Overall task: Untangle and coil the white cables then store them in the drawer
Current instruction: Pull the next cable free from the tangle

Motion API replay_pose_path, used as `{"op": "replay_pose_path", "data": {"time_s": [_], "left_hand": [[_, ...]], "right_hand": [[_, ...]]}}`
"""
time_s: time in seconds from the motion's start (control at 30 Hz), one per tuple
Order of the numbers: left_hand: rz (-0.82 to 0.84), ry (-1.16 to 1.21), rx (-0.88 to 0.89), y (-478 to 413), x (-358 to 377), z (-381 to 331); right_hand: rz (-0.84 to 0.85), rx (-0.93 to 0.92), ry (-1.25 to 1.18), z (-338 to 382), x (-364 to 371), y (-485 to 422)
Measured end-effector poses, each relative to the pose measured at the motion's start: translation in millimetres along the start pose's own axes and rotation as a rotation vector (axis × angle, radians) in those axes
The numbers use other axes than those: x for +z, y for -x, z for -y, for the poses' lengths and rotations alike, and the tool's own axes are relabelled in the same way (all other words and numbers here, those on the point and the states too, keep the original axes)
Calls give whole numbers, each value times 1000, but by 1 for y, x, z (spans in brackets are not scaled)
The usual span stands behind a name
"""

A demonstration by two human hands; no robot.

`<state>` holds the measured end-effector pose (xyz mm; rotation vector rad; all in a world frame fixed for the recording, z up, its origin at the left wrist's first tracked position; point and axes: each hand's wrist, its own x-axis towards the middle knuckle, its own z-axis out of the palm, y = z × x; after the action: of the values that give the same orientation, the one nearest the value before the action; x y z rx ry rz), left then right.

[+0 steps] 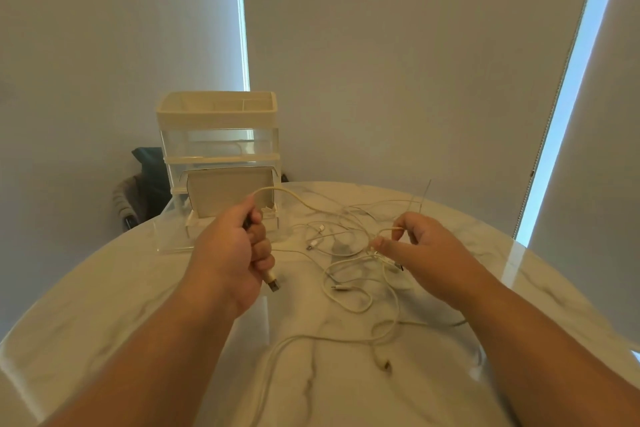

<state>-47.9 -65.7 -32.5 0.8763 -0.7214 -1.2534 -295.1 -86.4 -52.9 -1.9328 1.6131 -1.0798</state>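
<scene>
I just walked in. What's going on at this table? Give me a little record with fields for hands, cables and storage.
left hand: grips a white cable, USB plug sticking out below the fist
right hand: pinches a thin cable loop
cables: several white ones tangled on the marble table
storage: drawer unit at the table's far side, bottom clear drawer pulled out
stage: untangling, the cables on the table not yet coiled

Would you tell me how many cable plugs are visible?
5 plugs: one under left hand, two between hands, one below those, one nearest; more may hide by right hand.
</scene>
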Motion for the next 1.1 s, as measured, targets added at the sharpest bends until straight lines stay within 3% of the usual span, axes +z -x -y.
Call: {"op": "replay_pose_path", "data": {"time_s": [0.27, 0.37, 0.47, 0.57, 0.87, 1.0, 1.1], "left_hand": [[-29, 109, -34, 1, 1, -2], [-33, 115, -38, 0, -1, -3], [20, 58, -38, 3, 2, 1], [68, 26, -12, 4, 5, 3], [185, -139, -45, 9, 6, 4], [260, -208, -131, 10, 7, 9], [306, -250, -180, 12, 6, 10]], "right_hand": [[234, -2, 233, 8, -3, 4], [246, 63, 377, 9, 2, 2], [233, -25, 485, 14, 4, 3], [197, -51, 328, 14, 2, 3], [-344, -129, -89, 14, -13, 5], [-372, -168, -484, 19, -10, 7], [-386, -124, -490, 15, -9, 4]]}}
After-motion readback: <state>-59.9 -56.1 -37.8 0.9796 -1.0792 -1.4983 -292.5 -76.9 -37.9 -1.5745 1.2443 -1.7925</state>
